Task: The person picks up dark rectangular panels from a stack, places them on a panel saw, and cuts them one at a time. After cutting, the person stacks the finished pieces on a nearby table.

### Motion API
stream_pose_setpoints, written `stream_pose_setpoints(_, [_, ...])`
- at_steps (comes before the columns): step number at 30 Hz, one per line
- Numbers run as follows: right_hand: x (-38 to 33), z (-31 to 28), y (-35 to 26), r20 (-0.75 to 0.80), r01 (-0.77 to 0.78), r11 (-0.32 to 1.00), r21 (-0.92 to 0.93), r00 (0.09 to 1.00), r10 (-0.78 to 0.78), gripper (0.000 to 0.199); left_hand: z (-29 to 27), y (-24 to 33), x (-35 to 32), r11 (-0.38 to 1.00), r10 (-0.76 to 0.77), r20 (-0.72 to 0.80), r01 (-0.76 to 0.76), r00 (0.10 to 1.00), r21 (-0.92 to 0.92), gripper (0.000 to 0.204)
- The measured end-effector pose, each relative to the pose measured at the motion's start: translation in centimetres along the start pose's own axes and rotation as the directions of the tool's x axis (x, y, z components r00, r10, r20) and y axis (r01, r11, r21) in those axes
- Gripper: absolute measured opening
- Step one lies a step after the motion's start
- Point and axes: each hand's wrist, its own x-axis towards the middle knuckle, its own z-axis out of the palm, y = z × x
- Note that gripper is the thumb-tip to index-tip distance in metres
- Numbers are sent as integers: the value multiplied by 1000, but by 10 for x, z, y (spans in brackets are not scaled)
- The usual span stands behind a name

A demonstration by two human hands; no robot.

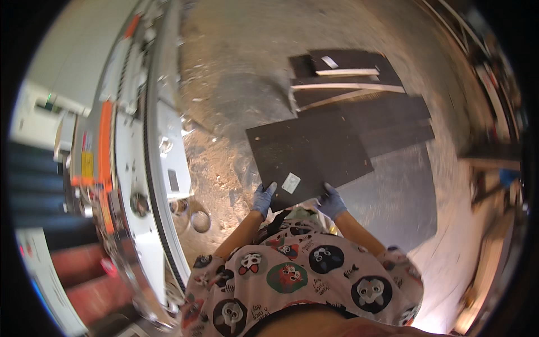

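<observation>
A dark rectangular board (314, 151) is held out flat in front of me, with a small pale label (291, 182) stuck near its close edge. My left hand (263, 199), in a blue-grey glove, grips the board's near left side with the thumb on top. On the near right edge, my right hand (332, 202) wears the same kind of glove and has its thumb over the surface. The fingers of both hands are hidden under the board. Beyond it lie more dark boards (393, 123), partly covered by the held one.
Light wooden strips (348, 87) rest on the far boards. A long machine with a rail (151, 140) and orange parts stands along my left. Sawdust (219, 163) covers the floor beside it, near round metal rings (200, 221). Wooden shelving (494, 163) lines the right.
</observation>
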Motion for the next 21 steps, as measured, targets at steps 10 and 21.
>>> stream_pose_setpoints(10, [49,30,58,278,-54,890,-452,940,198,35,-95,65,-119,918,394,-211,-394,895,41,48])
stream_pose_setpoints(21, [90,189,190,179,-24,306,-952,767,617,39,-156,1,-272,701,360,-831,-711,424,-59,58])
